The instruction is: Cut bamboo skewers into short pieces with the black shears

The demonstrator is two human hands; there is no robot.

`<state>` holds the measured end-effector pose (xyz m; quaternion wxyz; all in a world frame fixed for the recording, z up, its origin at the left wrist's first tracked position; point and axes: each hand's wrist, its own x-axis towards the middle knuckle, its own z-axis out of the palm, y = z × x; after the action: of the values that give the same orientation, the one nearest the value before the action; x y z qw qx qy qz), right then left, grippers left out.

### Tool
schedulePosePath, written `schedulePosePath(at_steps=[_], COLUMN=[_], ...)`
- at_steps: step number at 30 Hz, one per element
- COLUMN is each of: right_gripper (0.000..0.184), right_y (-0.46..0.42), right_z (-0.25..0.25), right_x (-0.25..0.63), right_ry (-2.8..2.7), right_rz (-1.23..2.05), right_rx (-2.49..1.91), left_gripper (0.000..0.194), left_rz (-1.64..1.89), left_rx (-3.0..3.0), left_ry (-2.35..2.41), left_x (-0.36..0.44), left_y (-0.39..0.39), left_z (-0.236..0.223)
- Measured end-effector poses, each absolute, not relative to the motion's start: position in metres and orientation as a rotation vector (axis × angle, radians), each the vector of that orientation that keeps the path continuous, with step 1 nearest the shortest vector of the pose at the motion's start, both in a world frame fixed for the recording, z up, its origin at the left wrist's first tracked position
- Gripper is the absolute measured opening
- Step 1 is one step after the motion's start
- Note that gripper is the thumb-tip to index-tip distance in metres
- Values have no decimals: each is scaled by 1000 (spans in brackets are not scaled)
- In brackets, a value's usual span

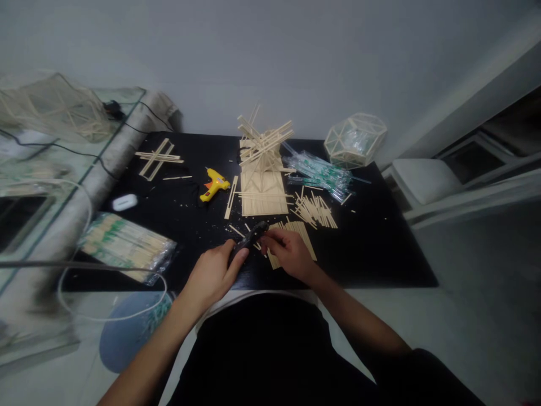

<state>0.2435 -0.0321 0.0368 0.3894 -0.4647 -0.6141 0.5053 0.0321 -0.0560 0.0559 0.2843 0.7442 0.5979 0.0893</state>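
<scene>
My left hand [214,272] is closed around a black hand tool [250,237], which points away from me and to the right; its exact kind is hard to make out. Close to the tool's far end, my right hand [292,254] has its thumb and fingers pinched together. Whatever lies in that pinch is too small to name. Partly under the right hand is a flat row of pale wooden sticks [305,237]. Short cut stick pieces [315,210] lie in a pile just beyond it, and a few loose bits are scattered by the tool.
Beyond my hands, a wooden stick structure [266,144] stands on a slatted mat [264,197]. A yellow glue gun [214,184], white case [125,202], crossed sticks [159,159] and packaged sticks [127,245] lie leftward. Plastic wrappers [321,172] and a geometric frame [355,140] sit back right.
</scene>
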Motion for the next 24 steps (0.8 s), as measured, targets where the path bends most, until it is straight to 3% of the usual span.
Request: schedulePosePath(at_steps=[11, 24], right_gripper=[48, 41], right_y=[-28, -28], right_z=[42, 28], right_x=[247, 242], right_ry=[-1578, -1594], right_rz=[1428, 1312], right_rx=[-1067, -1170], left_gripper=[45, 51], left_rz=[385, 312], left_rx=[1981, 1842], left_ry=[1453, 1554], left_x=[26, 33], left_y=[-54, -58], left_z=[52, 54])
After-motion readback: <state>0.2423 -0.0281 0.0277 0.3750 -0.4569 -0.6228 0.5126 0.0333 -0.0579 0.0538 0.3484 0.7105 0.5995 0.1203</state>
